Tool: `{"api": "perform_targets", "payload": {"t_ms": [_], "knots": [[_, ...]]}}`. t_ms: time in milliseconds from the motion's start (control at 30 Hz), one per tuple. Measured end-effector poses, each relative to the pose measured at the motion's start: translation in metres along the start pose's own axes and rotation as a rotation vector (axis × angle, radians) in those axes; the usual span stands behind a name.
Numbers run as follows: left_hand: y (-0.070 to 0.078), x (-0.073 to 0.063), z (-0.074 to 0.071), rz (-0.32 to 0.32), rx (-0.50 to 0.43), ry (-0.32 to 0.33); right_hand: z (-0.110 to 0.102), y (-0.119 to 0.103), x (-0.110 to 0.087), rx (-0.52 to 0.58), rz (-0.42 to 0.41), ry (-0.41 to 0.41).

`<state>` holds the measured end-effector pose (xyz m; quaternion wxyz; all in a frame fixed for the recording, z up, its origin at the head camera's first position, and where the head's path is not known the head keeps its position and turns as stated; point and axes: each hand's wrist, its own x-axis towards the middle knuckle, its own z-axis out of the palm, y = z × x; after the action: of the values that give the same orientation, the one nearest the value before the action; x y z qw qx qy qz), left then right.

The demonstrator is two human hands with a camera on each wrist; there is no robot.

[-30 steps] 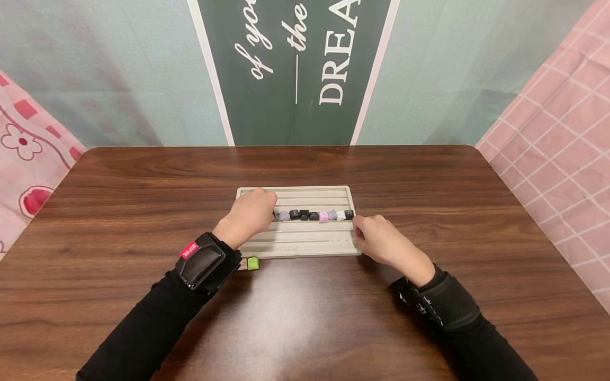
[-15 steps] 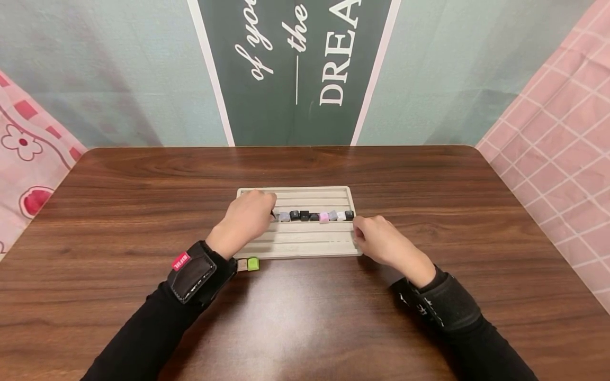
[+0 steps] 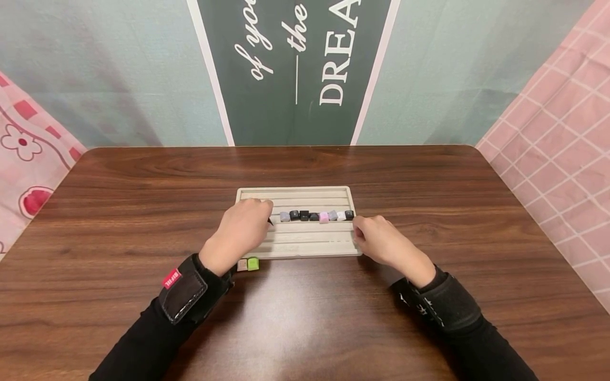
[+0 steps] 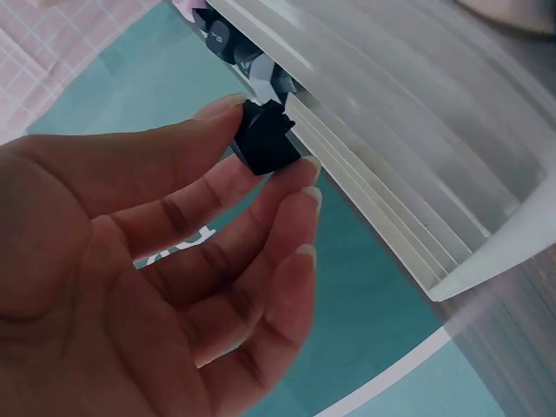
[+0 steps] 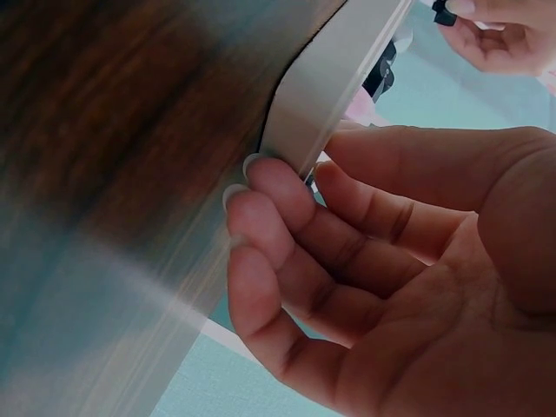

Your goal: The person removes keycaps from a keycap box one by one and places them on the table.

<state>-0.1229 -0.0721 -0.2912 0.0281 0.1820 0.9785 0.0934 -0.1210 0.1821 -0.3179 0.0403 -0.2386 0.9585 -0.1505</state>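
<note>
My left hand (image 3: 242,228) pinches a black keycap (image 4: 266,139) between thumb and fingertips, over the left part of a cream ridged tray (image 3: 305,248). Along one groove of that tray runs a row of keycaps, with a grey keycap (image 3: 284,216) at its visible left end and a pink keycap (image 3: 324,217) farther right. At the tray's right edge, my right hand (image 3: 386,241) holds the rim, thumb on top and curled fingers against the outer side, as the right wrist view shows.
In front of the tray's near left corner, a green keycap (image 3: 253,263) and a beige keycap (image 3: 242,264) lie side by side on the brown wooden table (image 3: 305,323). A printed cloth backdrop (image 3: 295,79) hangs behind the table's far edge.
My left hand has drawn back toward me and slightly left, taking the black keycap away from the row's left end. The right hand stays at the tray's edge.
</note>
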Motion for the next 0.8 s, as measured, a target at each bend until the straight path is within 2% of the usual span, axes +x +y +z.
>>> {"api": "perform_targets", "payload": {"t_ms": [300,800], "knots": [[0.001,-0.009,0.001,-0.002,-0.016,-0.008,0.0,0.0,0.0,0.0,0.001,0.0],[0.002,-0.021,0.006,0.016,0.003,0.033,0.0,0.0,0.0,-0.009,-0.008,0.009]]}}
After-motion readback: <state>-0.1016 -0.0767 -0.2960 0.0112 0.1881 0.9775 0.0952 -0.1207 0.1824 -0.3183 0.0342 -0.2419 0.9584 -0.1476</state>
